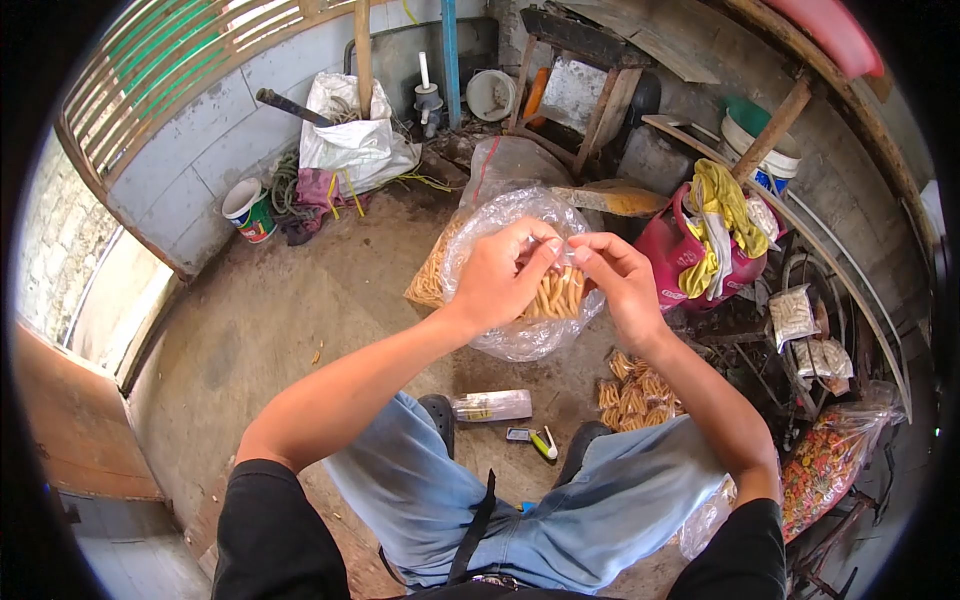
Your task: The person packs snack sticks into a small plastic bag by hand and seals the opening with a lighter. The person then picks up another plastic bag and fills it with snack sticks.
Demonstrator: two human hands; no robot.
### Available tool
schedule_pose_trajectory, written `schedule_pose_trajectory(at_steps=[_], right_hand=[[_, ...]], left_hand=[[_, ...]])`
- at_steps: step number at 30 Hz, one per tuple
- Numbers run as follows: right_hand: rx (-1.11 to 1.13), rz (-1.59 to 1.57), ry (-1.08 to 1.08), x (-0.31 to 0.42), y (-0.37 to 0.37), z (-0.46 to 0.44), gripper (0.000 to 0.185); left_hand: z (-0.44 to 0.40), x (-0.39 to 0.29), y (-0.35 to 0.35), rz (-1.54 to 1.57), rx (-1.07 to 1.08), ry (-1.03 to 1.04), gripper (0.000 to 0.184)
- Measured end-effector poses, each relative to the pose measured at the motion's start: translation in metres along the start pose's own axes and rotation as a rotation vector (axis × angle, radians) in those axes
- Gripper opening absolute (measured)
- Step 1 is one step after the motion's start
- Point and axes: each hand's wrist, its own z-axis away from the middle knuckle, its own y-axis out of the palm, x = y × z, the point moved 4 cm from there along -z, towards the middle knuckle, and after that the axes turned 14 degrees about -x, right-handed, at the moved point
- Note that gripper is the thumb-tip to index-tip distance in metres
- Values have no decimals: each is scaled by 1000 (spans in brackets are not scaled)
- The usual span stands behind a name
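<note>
A small clear bag of tan stick snacks (556, 296) hangs between my two hands, in front of my knees. My left hand (502, 272) pinches one side of its gathered top, and my right hand (622, 284) pinches the other side, with the fingertips almost touching. Behind the small bag lies a large clear plastic bag (520, 345), partly covered by my hands. A sack of similar snacks (430, 268) shows at its left. Filled small packs (635, 392) are heaped on the floor below my right hand.
Between my feet lie a clear packet (492, 405) and a green-handled tool (544, 443). A pink container (735, 268) draped with yellow cloth stands at right, above a bag of colourful packets (828, 462). A bucket (248, 210) and white sack (352, 150) sit by the left wall.
</note>
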Motion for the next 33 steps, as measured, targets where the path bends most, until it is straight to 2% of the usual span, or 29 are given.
schedule_pose_trajectory(at_steps=[5,7,12,20,21,23,24,26,30,32,33], right_hand=[[109,95,-5,-4,-2,-3,19],[98,94,58,-5,-3,-3,18],[107,97,47,-8,-6,-5,19],[91,196,91,-8,-8,-3,19],[80,182,88,-8,-8,-3,18],[69,169,84,-7,-9,-4,18],[73,168,88,-8,-10,-4,18],[78,167,91,-10,-10,-5,19],[111,231,64,-13,-8,-4,20],[124,244,49,-11,-6,-4,20],[130,258,71,-11,-5,-4,20]], left_hand=[[3,-6,2,-68,37,181,11],[3,-5,1,-97,35,190,11],[3,-3,1,-141,16,177,11],[5,-1,4,-199,-35,355,9],[5,-4,4,-199,-34,355,9],[5,-3,6,-112,69,107,11],[5,-6,5,-112,68,107,11],[5,-6,3,-219,136,-8,13],[3,6,5,-69,150,29,13],[1,5,3,-120,22,216,16],[1,5,2,-120,21,216,16]])
